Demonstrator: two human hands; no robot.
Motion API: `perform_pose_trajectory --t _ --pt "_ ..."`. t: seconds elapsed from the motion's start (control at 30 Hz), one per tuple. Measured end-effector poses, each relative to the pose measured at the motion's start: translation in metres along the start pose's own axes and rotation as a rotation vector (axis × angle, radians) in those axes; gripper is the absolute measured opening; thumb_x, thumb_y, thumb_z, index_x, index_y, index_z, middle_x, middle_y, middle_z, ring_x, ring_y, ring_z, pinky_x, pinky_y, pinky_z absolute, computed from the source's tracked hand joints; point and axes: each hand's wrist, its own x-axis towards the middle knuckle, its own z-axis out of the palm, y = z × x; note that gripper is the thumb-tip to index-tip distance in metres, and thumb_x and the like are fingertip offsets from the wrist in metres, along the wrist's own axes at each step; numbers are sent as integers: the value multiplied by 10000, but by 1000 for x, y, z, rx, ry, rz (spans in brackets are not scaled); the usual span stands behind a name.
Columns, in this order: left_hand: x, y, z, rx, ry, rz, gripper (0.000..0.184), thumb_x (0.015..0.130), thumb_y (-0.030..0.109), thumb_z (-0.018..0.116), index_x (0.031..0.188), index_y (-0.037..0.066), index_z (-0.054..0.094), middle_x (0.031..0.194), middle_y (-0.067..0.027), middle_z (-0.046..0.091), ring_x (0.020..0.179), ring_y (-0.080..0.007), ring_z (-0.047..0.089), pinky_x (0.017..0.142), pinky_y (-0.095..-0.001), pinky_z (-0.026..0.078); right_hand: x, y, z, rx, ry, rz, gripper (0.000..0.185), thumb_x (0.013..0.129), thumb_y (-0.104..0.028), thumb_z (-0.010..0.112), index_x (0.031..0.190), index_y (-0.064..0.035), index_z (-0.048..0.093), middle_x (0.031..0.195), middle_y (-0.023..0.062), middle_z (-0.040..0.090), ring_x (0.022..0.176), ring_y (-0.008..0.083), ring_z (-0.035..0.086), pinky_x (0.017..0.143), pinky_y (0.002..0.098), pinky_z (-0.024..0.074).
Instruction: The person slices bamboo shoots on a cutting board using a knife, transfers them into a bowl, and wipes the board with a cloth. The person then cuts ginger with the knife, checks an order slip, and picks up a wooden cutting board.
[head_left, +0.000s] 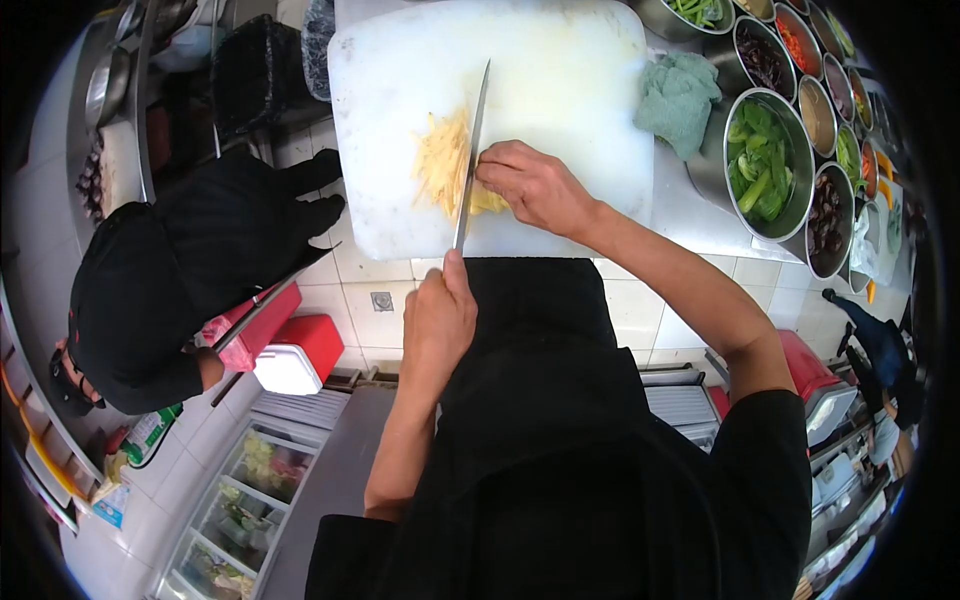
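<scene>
My left hand is wrapped round the handle of a long kitchen knife. The blade points away from me and stands edge-down over a white cutting board. To the left of the blade lies a heap of thin, pale yellow strips, possibly a shredded vegetable. My right hand is on the blade's right side, its fingers curled and bent close against the knife. Beneath those fingers more yellow pieces show, partly hidden by the hand.
A green cloth lies at the board's right edge. Beyond it stand a metal pot of green vegetables and several metal containers of ingredients. A person in black bends at the left; another person is far right.
</scene>
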Motion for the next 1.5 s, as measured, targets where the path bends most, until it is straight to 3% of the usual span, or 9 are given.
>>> perform_pose_trajectory --t 0.2,0.3,0.47,0.63,0.77,1.0,1.17,1.43,1.5 --pt "48 -5 33 -27 135 198 593 1050 375 375 775 -92 617 824 -403 609 817 -572 593 754 -622 455 0 1 0 14 20 -2 205 823 27 647 1023 -9 673 1053 126 656 991 306 644 820 369 557" --pt "47 23 8 -58 63 77 608 1053 382 364 810 -106 634 841 -414 601 873 -572 586 792 -612 455 3 2 -2 3 13 4 202 825 26 645 1021 -10 676 1054 129 658 989 307 645 822 370 555" --pt "-1 -2 4 -1 11 -7 608 1050 397 359 857 -108 637 844 -411 607 875 -578 590 815 -609 456 0 1 0 -2 22 4 184 828 14 649 1009 -2 676 1047 129 659 976 308 645 818 368 553" --pt "35 -16 42 -12 193 216 590 1052 385 377 789 -86 619 772 -388 609 760 -575 596 699 -606 477 -2 2 2 20 20 -8 174 825 12 655 999 7 668 1041 126 657 971 307 642 821 367 551" --pt "51 18 13 -40 83 113 618 1056 393 359 804 -98 636 818 -402 605 840 -577 590 762 -602 467 1 0 -1 0 9 6 186 817 20 664 1001 2 671 1039 121 656 965 306 641 817 364 552" --pt "-3 -7 14 -45 8 -45 621 1053 403 347 818 -97 631 861 -415 601 888 -568 587 812 -612 443 -2 4 2 26 40 9 196 811 26 673 1005 -5 678 1041 119 654 965 307 640 799 364 553" --pt "51 -1 34 -27 149 217 596 1049 386 371 806 -98 620 798 -391 611 808 -575 592 741 -612 468 1 1 0 46 47 2 183 813 19 682 995 1 676 1045 122 652 966 304 640 797 369 551" --pt "-2 -5 13 -18 14 -28 585 1045 394 377 829 -90 624 829 -402 609 835 -567 597 778 -611 462 1 0 1 63 63 7 174 813 12 701 983 -2 670 1034 121 648 969 303 636 796 370 546" --pt "12 -17 33 0 76 67 581 1045 393 379 830 -89 620 811 -399 609 812 -567 598 765 -610 468 -1 3 0 67 68 -1 173 810 14 704 978 -3 666 1029 120 646 974 302 634 795 370 544"
